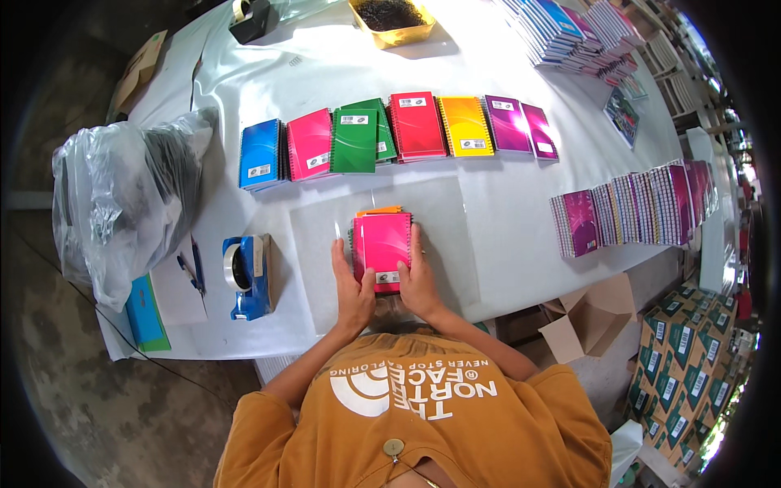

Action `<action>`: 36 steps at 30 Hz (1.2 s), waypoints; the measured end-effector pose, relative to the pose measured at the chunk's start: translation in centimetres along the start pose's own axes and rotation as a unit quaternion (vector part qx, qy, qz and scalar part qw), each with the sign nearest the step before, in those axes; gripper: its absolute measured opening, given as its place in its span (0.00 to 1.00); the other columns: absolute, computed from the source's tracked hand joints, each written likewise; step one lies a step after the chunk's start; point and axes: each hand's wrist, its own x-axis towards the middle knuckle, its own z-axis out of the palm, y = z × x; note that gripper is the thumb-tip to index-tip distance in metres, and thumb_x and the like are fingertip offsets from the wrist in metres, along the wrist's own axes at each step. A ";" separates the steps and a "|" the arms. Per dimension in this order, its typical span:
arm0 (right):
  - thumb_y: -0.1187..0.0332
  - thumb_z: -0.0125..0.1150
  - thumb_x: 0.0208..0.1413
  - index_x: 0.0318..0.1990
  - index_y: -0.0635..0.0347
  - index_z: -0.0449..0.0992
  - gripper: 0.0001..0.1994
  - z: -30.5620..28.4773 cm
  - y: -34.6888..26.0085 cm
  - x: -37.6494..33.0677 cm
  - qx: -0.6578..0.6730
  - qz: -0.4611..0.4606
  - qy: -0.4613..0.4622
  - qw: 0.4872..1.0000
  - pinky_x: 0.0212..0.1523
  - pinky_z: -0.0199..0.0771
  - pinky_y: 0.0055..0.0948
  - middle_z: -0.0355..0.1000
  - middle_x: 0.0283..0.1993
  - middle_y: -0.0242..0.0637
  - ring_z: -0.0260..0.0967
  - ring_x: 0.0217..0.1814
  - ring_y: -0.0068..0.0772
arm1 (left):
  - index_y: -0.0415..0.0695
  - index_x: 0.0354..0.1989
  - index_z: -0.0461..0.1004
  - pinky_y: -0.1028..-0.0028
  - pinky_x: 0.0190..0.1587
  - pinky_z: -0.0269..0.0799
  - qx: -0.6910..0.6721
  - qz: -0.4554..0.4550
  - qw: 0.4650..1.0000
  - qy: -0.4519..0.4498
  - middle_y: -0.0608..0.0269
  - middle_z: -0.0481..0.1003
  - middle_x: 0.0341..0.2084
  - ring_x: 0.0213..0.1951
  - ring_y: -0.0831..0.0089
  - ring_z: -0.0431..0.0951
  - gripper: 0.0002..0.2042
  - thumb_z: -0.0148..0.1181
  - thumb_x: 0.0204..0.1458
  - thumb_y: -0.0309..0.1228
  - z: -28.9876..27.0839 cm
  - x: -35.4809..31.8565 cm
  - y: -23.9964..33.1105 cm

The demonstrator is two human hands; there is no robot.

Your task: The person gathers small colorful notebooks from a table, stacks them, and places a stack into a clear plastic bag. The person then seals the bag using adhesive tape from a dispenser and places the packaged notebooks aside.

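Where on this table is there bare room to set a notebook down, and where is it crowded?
Bare table lies between the row of coloured notebooks and the stack under both hands, reaching right to the fanned purple notebooks. Another free patch lies between the row and the yellow tray. It is crowded at the left edge: plastic bag, blue tape dispenser, pens.

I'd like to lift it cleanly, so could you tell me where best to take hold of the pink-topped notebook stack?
Take the notebook stack by its two long sides, as the left hand and right hand do now. It lies flat, so a squeeze from both sides should keep it together.
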 end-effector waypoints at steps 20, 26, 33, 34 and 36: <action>0.59 0.46 0.63 0.66 0.68 0.45 0.31 -1.9 -0.9 0.4 0.167 0.072 -0.013 0.983 0.63 0.54 0.33 0.53 0.65 0.57 0.54 0.66 0.48 | 0.53 0.56 0.67 0.60 0.57 0.52 0.376 0.260 0.877 -0.147 0.63 0.61 0.60 0.60 0.59 0.59 0.25 0.55 0.45 0.27 -3.1 -1.5 1.2; 0.66 0.55 0.55 0.61 0.68 0.59 0.27 -4.7 -1.9 9.4 0.027 -0.033 0.088 0.995 0.60 0.59 0.39 0.65 0.56 0.57 0.59 0.63 0.51 | 0.47 0.55 0.66 0.58 0.60 0.49 0.299 0.206 0.932 -0.004 0.55 0.60 0.59 0.61 0.55 0.56 0.23 0.57 0.47 0.27 -4.0 3.9 5.2; 0.71 0.58 0.51 0.58 0.59 0.66 0.24 -5.4 0.5 20.5 -0.359 -0.219 -0.019 0.907 0.57 0.62 0.39 0.69 0.54 0.46 0.62 0.61 0.47 | 0.48 0.53 0.68 0.58 0.61 0.52 0.238 0.199 0.948 -0.064 0.53 0.61 0.58 0.60 0.52 0.57 0.23 0.60 0.45 0.26 -2.1 4.9 7.0; 0.72 0.58 0.51 0.58 0.58 0.67 0.23 -5.7 0.2 20.6 -0.345 -0.205 -0.065 0.914 0.56 0.63 0.39 0.70 0.53 0.44 0.63 0.60 0.47 | 0.48 0.53 0.68 0.58 0.60 0.52 0.239 0.194 0.950 -0.058 0.53 0.61 0.58 0.60 0.52 0.58 0.23 0.60 0.45 0.25 -2.4 4.6 6.7; 0.72 0.58 0.52 0.54 0.58 0.71 0.20 -7.5 -2.5 19.6 -0.158 -0.120 -0.058 0.978 0.53 0.67 0.35 0.73 0.49 0.43 0.67 0.56 0.42 | 0.45 0.57 0.64 0.59 0.62 0.50 0.232 0.160 0.959 -0.042 0.53 0.59 0.60 0.61 0.55 0.57 0.25 0.60 0.47 0.27 -3.5 4.2 5.6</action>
